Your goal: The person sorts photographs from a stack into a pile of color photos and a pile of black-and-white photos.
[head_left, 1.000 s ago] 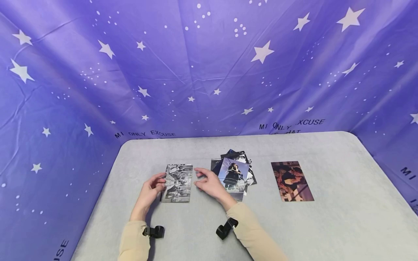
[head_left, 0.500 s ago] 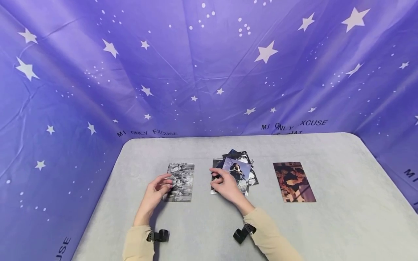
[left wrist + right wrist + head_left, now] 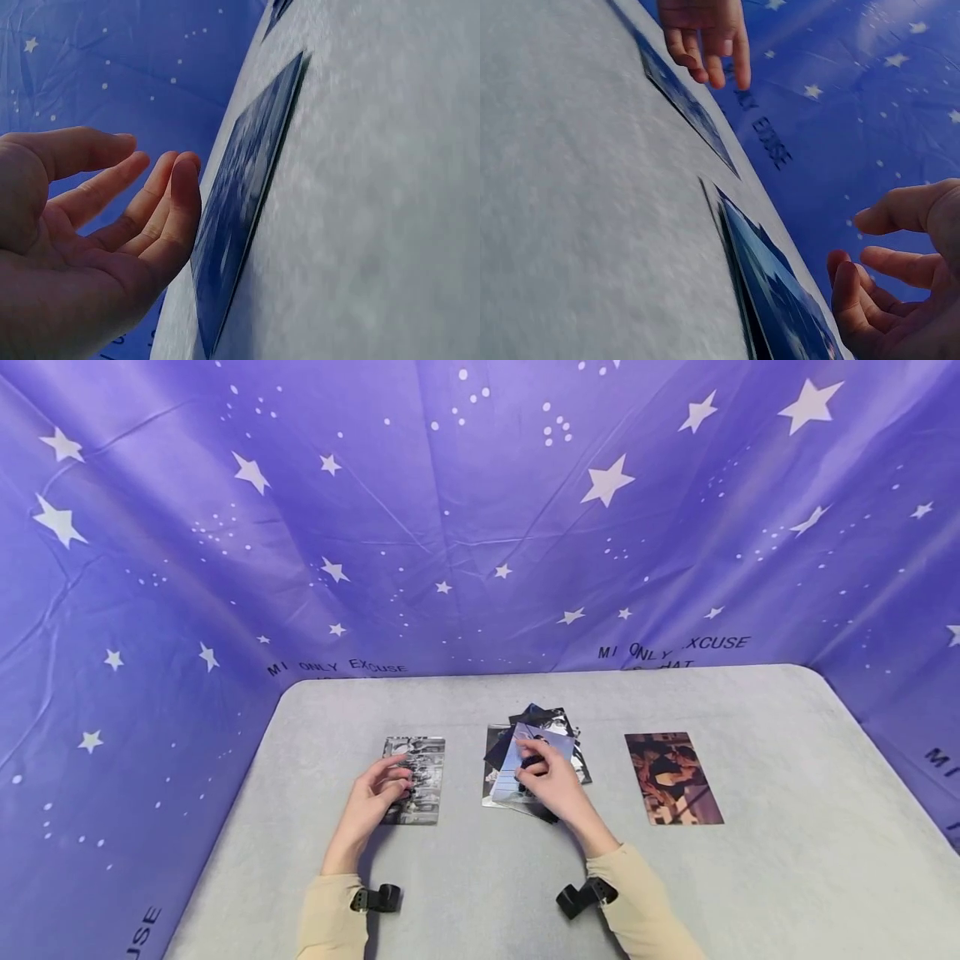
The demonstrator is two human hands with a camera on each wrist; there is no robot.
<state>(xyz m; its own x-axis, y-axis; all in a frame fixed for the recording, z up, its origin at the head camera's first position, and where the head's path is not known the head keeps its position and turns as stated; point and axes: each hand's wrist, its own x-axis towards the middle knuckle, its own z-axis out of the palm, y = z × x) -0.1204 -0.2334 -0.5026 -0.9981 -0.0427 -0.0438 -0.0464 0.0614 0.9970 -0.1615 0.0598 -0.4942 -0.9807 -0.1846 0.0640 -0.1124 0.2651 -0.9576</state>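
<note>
On the grey counter point(image 3: 465, 893), the left hand point(image 3: 375, 797) rests relaxed, loosely spread fingers on the black-and-white photo point(image 3: 420, 760) at nine o'clock. The right hand point(image 3: 555, 785) lies over the photo pile point(image 3: 510, 760) at centre, fingers curled, lifting the top print's edge. A third photo point(image 3: 672, 777) lies flat at three o'clock, well apart.
</note>
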